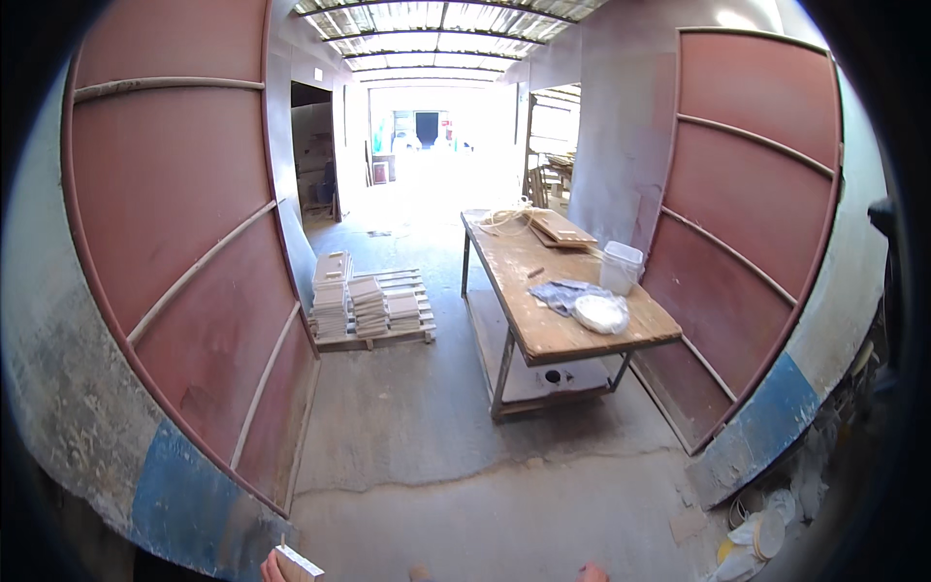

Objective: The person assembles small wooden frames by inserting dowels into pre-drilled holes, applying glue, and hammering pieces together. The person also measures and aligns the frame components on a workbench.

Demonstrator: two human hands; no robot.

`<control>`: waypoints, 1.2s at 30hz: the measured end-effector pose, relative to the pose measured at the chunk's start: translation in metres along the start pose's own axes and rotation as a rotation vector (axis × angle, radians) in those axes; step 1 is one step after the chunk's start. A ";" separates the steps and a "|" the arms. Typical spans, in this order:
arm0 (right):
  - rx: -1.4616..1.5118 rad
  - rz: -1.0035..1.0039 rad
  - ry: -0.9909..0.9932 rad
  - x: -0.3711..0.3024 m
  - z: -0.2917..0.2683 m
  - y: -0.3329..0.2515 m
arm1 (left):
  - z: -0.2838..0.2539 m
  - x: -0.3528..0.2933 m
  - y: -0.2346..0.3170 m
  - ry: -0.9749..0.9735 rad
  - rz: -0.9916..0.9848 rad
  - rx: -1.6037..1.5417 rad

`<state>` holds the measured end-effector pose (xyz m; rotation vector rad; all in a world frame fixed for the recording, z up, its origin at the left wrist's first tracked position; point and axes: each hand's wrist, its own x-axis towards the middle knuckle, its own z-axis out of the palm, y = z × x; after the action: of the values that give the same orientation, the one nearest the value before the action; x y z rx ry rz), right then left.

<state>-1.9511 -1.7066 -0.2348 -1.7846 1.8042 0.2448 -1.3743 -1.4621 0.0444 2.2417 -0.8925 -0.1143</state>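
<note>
Small block in the left hand, doorway ahead

We find the small block (298, 563) at the bottom edge of view, left of centre, in the left hand (271, 568). The fingers press against its left side, leaving the pale edge and brown face uncovered; we judge this a light carrying hold. Much of the grip is cut off. The right hand (592, 573) barely shows, well apart from the block; we cannot tell how its fingers stand.

Beyond, the concrete floor (388, 436) runs between two red door leaves (175, 175), swung wide, presumably to keep the passage open. On the left, stacked panels (333, 291) sit on a wooden pallet (369, 342), likely to hold them off the floor.

On the right stands a worktop (504, 262). Its near end carries a translucent pail (621, 268), a crumpled grey cloth (558, 295) and a round whitish bundle (601, 314), grouped perhaps for easy reach. Flat boards (562, 230) and loose cord (502, 222) lie toward the far end.
</note>
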 end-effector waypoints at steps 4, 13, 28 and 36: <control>0.057 0.054 -0.019 0.031 -0.003 -0.074 | 0.020 0.096 0.005 0.042 0.010 -0.028; 0.128 0.073 -0.042 0.159 -0.040 -0.214 | 0.081 0.285 0.026 -0.029 0.000 -0.079; 0.113 -0.086 0.191 0.494 -0.127 -0.386 | 0.177 0.600 0.088 0.016 -0.083 0.007; 0.219 -0.033 0.326 0.610 -0.159 -0.580 | 0.263 0.801 0.063 -0.074 0.038 -0.150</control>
<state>-1.3967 -2.3589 -0.2673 -1.7718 1.9323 -0.2636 -0.8882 -2.1537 0.0247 2.0916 -0.9344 -0.2401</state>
